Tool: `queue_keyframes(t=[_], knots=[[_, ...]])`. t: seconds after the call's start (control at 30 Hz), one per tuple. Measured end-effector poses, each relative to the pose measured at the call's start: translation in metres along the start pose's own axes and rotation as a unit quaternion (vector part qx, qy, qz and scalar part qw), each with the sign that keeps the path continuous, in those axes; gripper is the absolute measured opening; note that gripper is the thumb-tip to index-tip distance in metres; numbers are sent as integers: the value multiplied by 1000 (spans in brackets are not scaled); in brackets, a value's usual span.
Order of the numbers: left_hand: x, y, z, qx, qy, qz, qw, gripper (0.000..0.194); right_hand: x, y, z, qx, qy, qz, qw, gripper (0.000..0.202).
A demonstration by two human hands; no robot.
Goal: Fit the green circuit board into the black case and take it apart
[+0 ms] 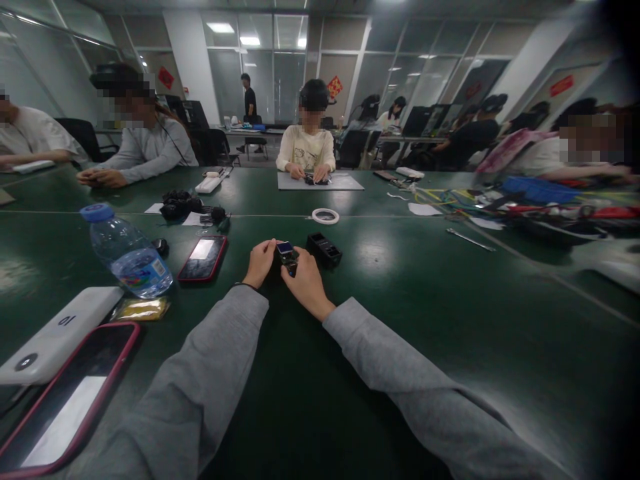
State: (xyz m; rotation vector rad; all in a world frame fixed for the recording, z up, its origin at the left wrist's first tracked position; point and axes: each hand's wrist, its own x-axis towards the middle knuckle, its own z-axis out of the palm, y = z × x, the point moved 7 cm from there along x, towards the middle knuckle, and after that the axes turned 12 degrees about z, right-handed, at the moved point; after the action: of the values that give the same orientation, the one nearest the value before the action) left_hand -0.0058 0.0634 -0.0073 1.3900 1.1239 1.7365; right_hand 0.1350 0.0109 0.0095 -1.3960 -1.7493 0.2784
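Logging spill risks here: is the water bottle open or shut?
Shut: a blue cap sits on the neck of the water bottle.

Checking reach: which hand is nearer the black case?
Right. The right hand is close beside the black case, on its left; the left hand is farther left, across the small device.

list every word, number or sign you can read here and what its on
"01" ("10" turned around): white rounded-rectangular slab.
Too small to read: printed label on the clear blue-capped plastic bottle.
Too blurred to read: red wall signs.
Too small to read: lit screen of the small dark rectangular device.
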Motion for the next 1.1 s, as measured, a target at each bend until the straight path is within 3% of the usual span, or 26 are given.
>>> queue_keyframes(t=[0.17,0.3,0.43,0.5,0.67,0.83,1.1], knots=[[1,4,1,28,-28,14,999,20,-4,-8,2,-33,-17,-1,999,52],[2,4,0,20,-15,17,1000,20,2,-13,-19,-40,23,-17,999,38],[3,2,-4,17,16,22,999,17,13,10,-58,-79,85,-31,993,35],[3,2,-8,28,40,26,998,17,17,33,-69,-110,79,-30,990,36],[1,2,-19,56,89,10,994,38,19,78,-64,-86,-29,-13,996,43],[-2,2,-24,46,112,-30,992,48,24,83,-63,19,-23,19,999,42],[-2,-4,-14,-7,69,-62,996,46,30,105,-60,0,-16,85,996,50]])
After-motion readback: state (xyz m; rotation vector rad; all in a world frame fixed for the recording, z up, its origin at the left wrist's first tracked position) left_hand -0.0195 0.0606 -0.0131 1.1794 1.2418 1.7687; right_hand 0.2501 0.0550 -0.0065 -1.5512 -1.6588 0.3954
